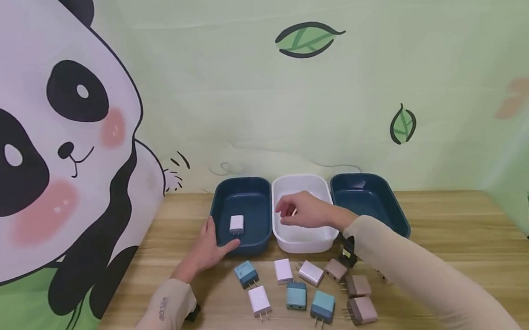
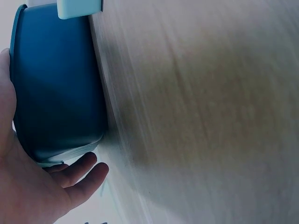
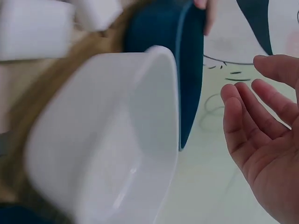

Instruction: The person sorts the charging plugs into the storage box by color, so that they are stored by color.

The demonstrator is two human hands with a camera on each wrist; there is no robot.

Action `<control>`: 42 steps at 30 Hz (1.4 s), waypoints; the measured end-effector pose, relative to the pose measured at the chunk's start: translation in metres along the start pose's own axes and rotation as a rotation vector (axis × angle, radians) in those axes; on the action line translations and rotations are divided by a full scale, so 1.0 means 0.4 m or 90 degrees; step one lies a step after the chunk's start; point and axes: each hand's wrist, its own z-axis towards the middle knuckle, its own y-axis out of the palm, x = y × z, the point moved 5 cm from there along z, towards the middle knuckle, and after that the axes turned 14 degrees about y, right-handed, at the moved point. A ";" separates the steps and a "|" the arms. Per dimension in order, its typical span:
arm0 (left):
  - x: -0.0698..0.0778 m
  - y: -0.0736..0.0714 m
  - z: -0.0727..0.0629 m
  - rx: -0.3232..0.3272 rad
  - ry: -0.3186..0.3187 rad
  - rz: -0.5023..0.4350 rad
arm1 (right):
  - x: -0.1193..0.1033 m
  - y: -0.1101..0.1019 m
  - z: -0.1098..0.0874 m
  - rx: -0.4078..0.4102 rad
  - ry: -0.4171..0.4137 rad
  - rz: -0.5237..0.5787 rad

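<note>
Along the back, a wall cloth point(image 1: 240, 94) printed with a panda point(image 1: 49, 156) stands behind the work area. Before it, a wood-grained table point(image 1: 458, 253) carries three trays set side by side: a left blue tray point(image 1: 254, 207), a white tray point(image 1: 305, 242) and a right blue tray point(image 1: 364, 193). The right sleeve point(image 1: 412, 267) crosses in front of the right blue tray and covers part of it.

The left hand point(image 1: 208, 252) rests against the near left corner of the left blue tray, thumb at the front, fingers loosely extended along the side, not clenched. The right hand point(image 1: 307, 209) hangs above the white tray, fingers relaxed and slightly bent, grasping nothing.

Plug count: one white plug point(image 1: 236, 223) lies inside the left blue tray. Outside the trays, on the table, are three other white plugs point(image 1: 259, 300), three blue plugs point(image 1: 296, 295) and three brown plugs point(image 1: 362, 310). A further small item point(image 1: 382, 276) is mostly hidden by the right sleeve; identity undetermined.

Progress is judged early: one plug sits in a tray, at least nine do not. Contents of the other two trays cannot be fully verified.
</note>
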 end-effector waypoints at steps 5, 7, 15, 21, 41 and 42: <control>-0.018 -0.011 -0.011 0.000 -0.013 0.001 | 0.031 0.027 -0.099 -0.039 -0.008 -0.001; -0.023 -0.015 -0.013 0.000 -0.015 0.008 | 0.043 0.041 -0.131 -0.053 -0.005 -0.001; -0.025 -0.022 -0.016 -0.006 -0.023 0.017 | 0.091 0.117 -0.201 -0.056 -0.017 -0.077; -0.016 -0.017 -0.012 -0.011 -0.022 0.024 | 0.111 0.168 -0.218 -0.041 -0.024 -0.196; -0.001 -0.001 -0.005 -0.012 -0.010 0.005 | 0.149 0.218 -0.193 -0.012 0.005 -0.278; -0.001 -0.002 -0.005 -0.013 -0.011 0.005 | 0.149 0.219 -0.192 -0.014 0.006 -0.278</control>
